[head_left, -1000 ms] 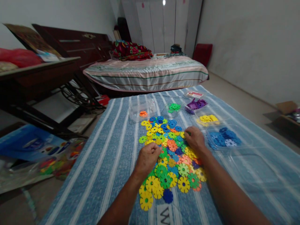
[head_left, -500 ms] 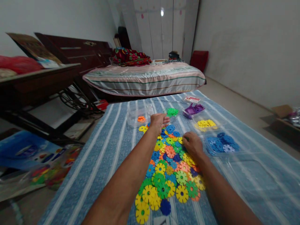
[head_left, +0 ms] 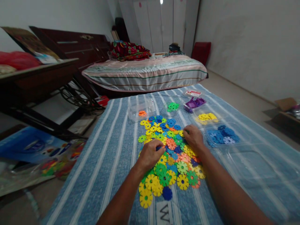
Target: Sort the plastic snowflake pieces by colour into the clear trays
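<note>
Most of the discs (head_left: 168, 156) lie unsorted in one mixed pile at the centre of the frame, on the striped cloth (head_left: 112, 162). Judged from the pile size against the tray contents, the sorting is at an early-to-middle stage: five colours have trays started, and blue, yellow, green and orange pieces remain plentiful in the pile.

Hand state:
- Left hand (head_left: 150, 154): curled, knuckles up, resting on the left-centre of the pile. The fingertips close around a blue disc (head_left: 159, 148); whether it is lifted clear cannot be told.
- Right hand (head_left: 194, 137): palm down on the right edge of the pile, fingers bent over the pieces. Its grip is hidden; whether it holds a piece cannot be told.

Containers, all clear plastic, arranged in an arc above and right of the pile:
- Orange tray (head_left: 140, 113), upper left of the pile: a few orange discs only.
- Green tray (head_left: 172, 107), upper centre: a small cluster of green discs.
- Purple tray (head_left: 195, 103), upper right: a moderate heap of purple discs.
- Yellow tray (head_left: 206, 117), right of the green tray: a flat layer of yellow discs.
- Blue tray (head_left: 222, 137), just beside the right hand: the fullest, blue discs with one paler piece.
- Spare tray (head_left: 248, 168), lower right: no discs visible in it.
</note>
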